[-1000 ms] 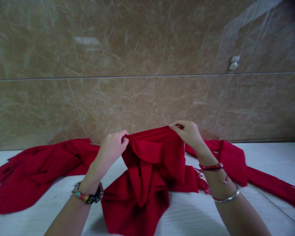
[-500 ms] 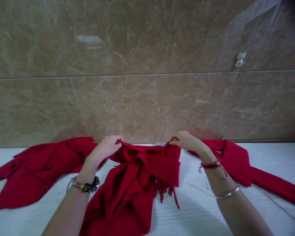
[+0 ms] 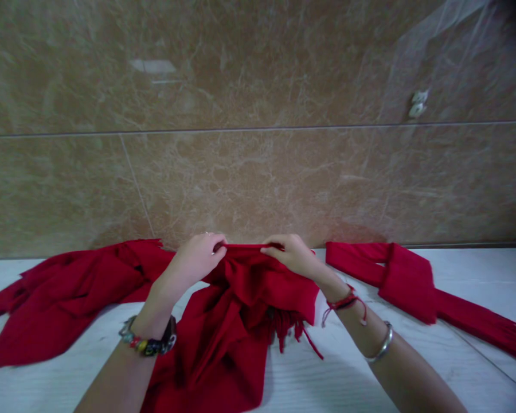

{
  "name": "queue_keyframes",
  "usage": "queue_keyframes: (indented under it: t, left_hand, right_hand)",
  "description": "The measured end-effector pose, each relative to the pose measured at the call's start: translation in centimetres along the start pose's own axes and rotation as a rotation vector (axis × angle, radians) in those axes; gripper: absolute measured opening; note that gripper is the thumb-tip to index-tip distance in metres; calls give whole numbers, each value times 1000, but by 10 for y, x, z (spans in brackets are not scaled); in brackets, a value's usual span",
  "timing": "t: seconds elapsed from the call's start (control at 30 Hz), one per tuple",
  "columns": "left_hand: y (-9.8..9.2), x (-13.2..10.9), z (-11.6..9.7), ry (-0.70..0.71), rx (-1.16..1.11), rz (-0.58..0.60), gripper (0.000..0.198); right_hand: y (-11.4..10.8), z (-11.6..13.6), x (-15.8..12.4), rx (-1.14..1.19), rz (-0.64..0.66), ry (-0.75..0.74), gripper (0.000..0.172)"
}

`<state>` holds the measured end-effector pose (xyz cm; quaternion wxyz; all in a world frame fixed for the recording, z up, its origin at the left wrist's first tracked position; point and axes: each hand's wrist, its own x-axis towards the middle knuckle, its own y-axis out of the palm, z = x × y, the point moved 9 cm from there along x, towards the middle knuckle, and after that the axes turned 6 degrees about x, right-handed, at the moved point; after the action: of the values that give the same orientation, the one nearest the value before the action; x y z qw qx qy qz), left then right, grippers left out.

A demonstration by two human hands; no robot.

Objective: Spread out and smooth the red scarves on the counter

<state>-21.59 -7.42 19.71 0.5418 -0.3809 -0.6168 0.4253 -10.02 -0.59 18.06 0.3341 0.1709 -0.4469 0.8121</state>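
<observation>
A red scarf (image 3: pixel 236 321) lies bunched on the white table (image 3: pixel 327 378) in front of me, its fringe hanging out near the middle. My left hand (image 3: pixel 198 258) pinches the scarf's far edge on the left. My right hand (image 3: pixel 290 255) pinches the same edge a short way to the right. The stretch of cloth between both hands is pulled taut close to the wall. A beaded bracelet sits on my left wrist; a red string and a metal bangle sit on my right.
A second red scarf (image 3: pixel 60 298) lies spread at the left. A third red scarf (image 3: pixel 408 281), tied in a knot, stretches away to the right. A brown marble wall (image 3: pixel 258 143) rises right behind the table, with a small white fitting (image 3: pixel 417 104) on it.
The scarf's held edge has come down from mid-air to near the table. My right hand has slid left along the edge, closer to my left hand.
</observation>
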Motion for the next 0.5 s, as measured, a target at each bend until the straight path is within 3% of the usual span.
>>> queue_keyframes:
  t: [0.13, 0.3, 0.4, 0.5]
  left_hand:
    - [3, 3, 5, -105, 222, -49, 21]
    - [-22, -4, 16, -222, 253, -203, 20]
    - [-33, -9, 25, -278, 205, -247, 19]
    - [-24, -6, 18, -219, 15, -188, 19]
  right_hand:
    - [-28, 1, -4, 124, -34, 1, 24]
    - [-57, 0, -8, 160, -124, 76, 31]
    - [-67, -9, -9, 35, -129, 113, 29]
    - [-66, -19, -10, -207, -137, 156, 23]
